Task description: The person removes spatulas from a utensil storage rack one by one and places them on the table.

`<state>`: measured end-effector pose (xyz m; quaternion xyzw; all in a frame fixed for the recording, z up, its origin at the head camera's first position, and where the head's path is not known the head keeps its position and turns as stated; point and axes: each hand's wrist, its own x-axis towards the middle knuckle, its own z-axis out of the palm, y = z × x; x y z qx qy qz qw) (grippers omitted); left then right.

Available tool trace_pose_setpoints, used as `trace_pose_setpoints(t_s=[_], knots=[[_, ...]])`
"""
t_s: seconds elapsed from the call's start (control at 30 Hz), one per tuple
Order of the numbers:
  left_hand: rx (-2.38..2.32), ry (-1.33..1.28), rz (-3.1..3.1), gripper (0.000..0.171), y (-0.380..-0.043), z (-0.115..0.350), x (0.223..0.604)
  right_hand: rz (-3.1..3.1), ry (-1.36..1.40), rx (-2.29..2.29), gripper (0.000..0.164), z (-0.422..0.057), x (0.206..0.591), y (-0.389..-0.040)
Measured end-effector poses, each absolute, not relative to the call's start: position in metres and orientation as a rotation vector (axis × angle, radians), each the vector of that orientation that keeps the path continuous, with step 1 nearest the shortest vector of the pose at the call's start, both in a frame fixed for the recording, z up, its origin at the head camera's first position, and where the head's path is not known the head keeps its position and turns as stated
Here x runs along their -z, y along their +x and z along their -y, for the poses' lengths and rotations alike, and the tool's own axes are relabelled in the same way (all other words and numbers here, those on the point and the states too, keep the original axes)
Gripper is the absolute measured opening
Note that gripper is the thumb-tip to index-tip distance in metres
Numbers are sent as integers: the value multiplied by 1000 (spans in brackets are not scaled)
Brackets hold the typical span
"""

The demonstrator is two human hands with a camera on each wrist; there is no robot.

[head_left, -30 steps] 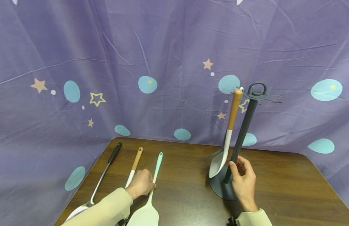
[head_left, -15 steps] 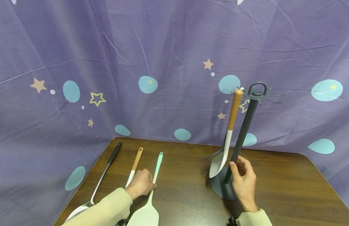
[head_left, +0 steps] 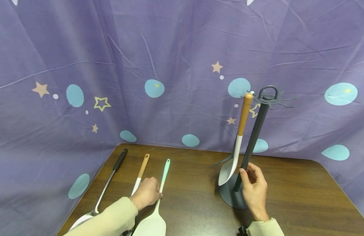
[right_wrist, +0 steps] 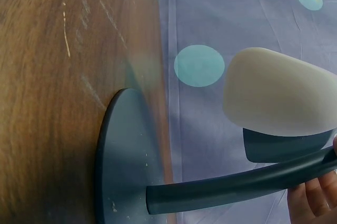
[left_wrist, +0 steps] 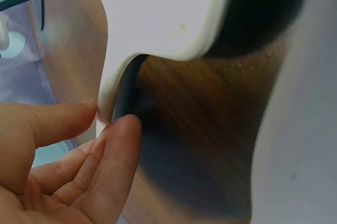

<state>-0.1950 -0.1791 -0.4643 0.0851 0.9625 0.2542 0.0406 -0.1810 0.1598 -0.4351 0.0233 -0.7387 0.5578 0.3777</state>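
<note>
My left hand (head_left: 147, 192) pinches the neck of a spatula (head_left: 150, 225) with a white blade and mint handle, which lies on the table. In the left wrist view, thumb and fingers meet on that white neck. My right hand (head_left: 255, 190) grips the lower pole of a dark utensil stand (head_left: 257, 131) with a round base and a ring of hooks on top. From the stand hangs a turner (head_left: 243, 121) with a wooden handle and white head. Behind it hangs a dark utensil (right_wrist: 287, 146), mostly hidden.
To the left on the wooden table (head_left: 193, 183) lie a black-handled metal utensil (head_left: 105, 188) and a white utensil with a wooden handle (head_left: 143, 165), its lower end hidden by my left arm. A purple curtain (head_left: 182, 49) stands behind the table.
</note>
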Motion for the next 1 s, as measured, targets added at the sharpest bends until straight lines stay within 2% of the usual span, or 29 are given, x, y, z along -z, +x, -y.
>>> trace_pose_setpoints(t_s=[0.23, 0.73, 1.0], knots=[[-697, 358, -2975, 34, -190, 173, 454, 1885, 78, -1421, 25, -161, 436, -182], [-801, 505, -3014, 14, -188, 153, 419, 1891, 89, -1426, 25, -161, 436, -183], [-832, 592, -3034, 20, -186, 134, 404, 1877, 88, -1446, 24, -162, 437, -183]])
